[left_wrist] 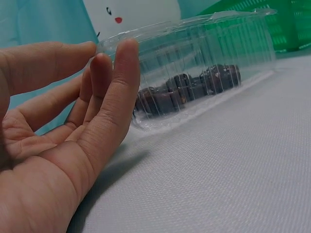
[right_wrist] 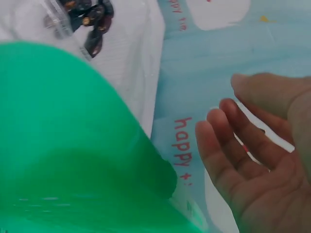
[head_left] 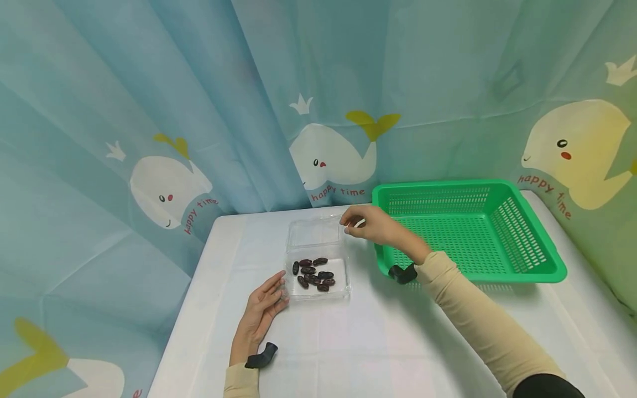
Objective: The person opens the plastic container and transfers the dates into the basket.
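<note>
A clear plastic clamshell box point(head_left: 343, 284) lies on the white table with its lid point(head_left: 313, 232) folded back. Several dark brown dates point(head_left: 309, 278) are spread in its base; from the side they show dark through the ribbed wall point(left_wrist: 252, 46). My left hand point(head_left: 264, 307) is at the box's near left corner, relaxed fingers touching its edge. Beyond the lid's right side, my right hand point(head_left: 370, 224) hangs in the air with fingers loosely bent and nothing in them. In the right wrist view, that hand point(right_wrist: 262, 160) has its thumb apart from the fingertips.
A green perforated plastic basket point(head_left: 542, 243) stands at the back right, under my right forearm's reach. Behind the white-covered table point(head_left: 308, 348) hangs a blue-green curtain point(head_left: 438, 66) with whale prints.
</note>
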Available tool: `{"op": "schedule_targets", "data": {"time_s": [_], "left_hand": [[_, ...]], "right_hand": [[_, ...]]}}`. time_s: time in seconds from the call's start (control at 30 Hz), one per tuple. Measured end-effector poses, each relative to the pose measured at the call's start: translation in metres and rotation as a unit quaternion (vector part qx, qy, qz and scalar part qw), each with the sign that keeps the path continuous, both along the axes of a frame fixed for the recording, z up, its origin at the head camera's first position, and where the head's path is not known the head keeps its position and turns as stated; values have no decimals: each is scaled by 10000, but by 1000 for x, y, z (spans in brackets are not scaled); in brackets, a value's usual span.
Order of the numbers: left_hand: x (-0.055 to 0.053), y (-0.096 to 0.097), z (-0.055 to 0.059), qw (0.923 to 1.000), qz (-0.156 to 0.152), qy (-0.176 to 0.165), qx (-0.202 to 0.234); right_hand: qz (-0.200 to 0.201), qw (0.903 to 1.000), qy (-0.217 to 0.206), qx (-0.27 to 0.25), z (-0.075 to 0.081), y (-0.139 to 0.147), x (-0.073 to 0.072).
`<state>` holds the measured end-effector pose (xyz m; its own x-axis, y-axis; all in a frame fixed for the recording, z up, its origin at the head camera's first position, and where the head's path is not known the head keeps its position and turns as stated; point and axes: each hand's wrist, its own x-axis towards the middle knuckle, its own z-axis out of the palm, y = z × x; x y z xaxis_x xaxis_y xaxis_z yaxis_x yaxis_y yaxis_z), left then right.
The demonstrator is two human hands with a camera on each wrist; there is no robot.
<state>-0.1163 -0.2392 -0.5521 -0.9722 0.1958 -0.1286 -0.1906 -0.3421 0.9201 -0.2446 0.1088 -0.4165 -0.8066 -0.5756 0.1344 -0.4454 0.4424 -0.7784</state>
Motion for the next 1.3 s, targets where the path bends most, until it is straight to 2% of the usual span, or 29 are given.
{"op": "schedule_targets", "data": {"time_s": [0.2,0.4,0.67,0.9,1.13,1.3], "left_hand": [[0,0,1,10000,5,-41,79],[0,0,1,9999,38,-92,82],[1,-1,1,9999,117,-52,55],[0,2,3,9994,238,-207,107],[0,3,2,9997,166,-145,-50],[0,2,0,9999,122,-106,-34]], "right_hand": [[574,9967,231,521,-5,-15,8],[855,9908,460,947,-12,-29,17],[1145,9816,751,1331,-29,-46,30],[1168,9682,1210,1852,-39,-57,40],[840,9530,1366,2569,-48,-69,50],[735,9453,1602,2745,-57,-75,51]]}}
